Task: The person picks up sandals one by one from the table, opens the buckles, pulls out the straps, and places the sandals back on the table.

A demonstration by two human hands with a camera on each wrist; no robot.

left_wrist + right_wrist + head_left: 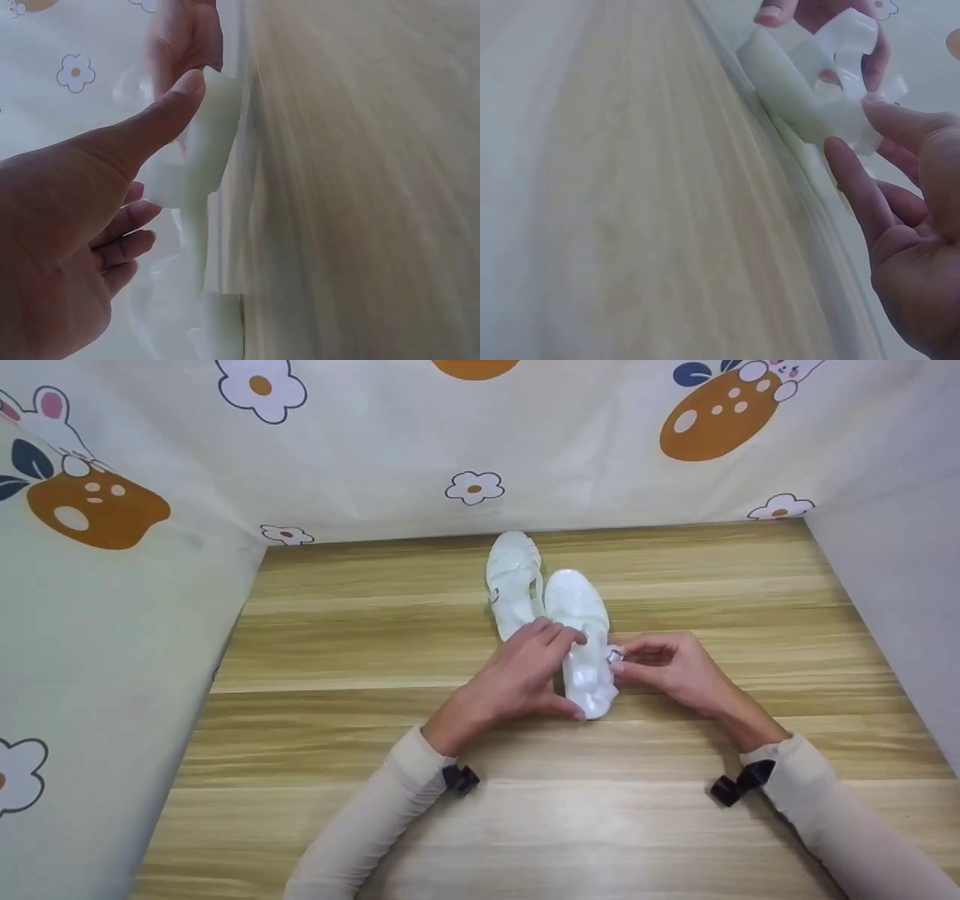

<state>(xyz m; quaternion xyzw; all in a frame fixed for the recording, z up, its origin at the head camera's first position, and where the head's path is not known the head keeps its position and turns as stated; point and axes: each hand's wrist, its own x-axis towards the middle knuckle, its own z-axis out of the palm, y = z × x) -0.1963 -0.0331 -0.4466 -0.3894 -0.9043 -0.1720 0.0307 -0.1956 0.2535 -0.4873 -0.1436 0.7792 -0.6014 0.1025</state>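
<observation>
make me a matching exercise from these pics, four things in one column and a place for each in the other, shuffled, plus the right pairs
Things
1. left hand
2. right hand
3. farther sandal
4. nearer sandal

Places
A. between the two hands
B. nearest the flower-print backdrop
C. thumb at the nearer sandal's heel
D. fingertips at the buckle on the nearer sandal's right side

Right pairs: 1-C, 2-D, 3-B, 4-A

text, labels, numbers: none readable | wrist views: seemingly too blurred
</observation>
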